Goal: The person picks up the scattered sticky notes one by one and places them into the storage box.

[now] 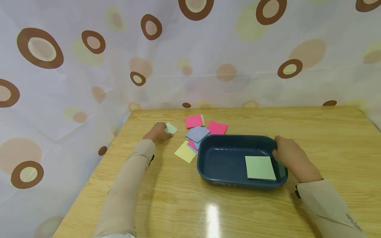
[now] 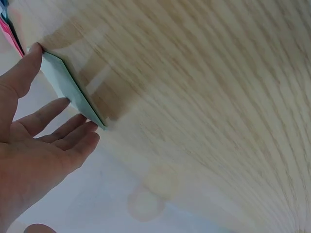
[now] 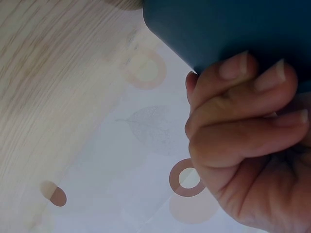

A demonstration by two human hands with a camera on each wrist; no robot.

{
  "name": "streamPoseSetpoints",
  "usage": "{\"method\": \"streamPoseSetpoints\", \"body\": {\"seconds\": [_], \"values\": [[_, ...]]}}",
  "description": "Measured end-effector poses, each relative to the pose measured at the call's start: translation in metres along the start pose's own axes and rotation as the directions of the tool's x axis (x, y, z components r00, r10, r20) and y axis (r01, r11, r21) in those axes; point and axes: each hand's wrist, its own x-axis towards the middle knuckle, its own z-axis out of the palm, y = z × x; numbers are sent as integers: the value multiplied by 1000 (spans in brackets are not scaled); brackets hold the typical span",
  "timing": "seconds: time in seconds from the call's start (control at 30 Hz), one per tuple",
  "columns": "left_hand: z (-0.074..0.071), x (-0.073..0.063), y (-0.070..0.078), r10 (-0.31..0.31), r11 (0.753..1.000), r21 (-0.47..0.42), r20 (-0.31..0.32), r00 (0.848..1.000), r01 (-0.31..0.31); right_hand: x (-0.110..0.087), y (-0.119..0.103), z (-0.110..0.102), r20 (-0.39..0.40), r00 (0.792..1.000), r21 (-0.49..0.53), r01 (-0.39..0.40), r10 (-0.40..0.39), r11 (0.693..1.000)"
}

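On the left side of the table, my left hand (image 1: 157, 132) holds a pale green sticky note pad (image 1: 171, 128) between thumb and fingers. In the left wrist view the thumb is at one corner of this pad (image 2: 68, 87) and the fingertips are along its edge. My right hand (image 1: 291, 158) grips the right end of a dark blue tray (image 1: 224, 167), with the thumb over the rim. The right wrist view shows curled fingers (image 3: 228, 116) against the tray's outer side. Inside the tray, toward its right, lies a light green sticky note stack (image 1: 260, 167).
Left of the tray is a loose pile: pink notes (image 1: 194, 121), a blue pad (image 1: 197, 134), a yellow pad (image 1: 185, 152) and another pink pad (image 1: 217, 127) behind the tray's rim. A patterned cloth (image 1: 208, 86) hangs along the back and left edges of the wooden table (image 1: 184, 198).
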Motion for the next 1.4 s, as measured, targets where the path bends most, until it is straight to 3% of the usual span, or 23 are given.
{"method": "streamPoseSetpoints", "body": {"seconds": [0.2,0.67,0.97,1.2,1.4], "values": [[-1,1,-2,9,1000,22,-1,1000,-8,0,0,1,-10,1000,-2,-2,2,1000],[-2,0,3,-51,995,84,-14,999,52,1,-1,2,-14,1000,2,4,-4,1000],[-8,-10,13,-35,976,214,-17,999,38,0,-1,0,-17,1000,6,3,-3,1000],[-12,-9,19,-68,977,201,-6,998,68,0,-1,0,-2,1000,4,-6,6,1000],[-16,-5,30,-25,979,201,-28,999,30,1,-1,0,13,1000,1,-12,12,1000]]}}
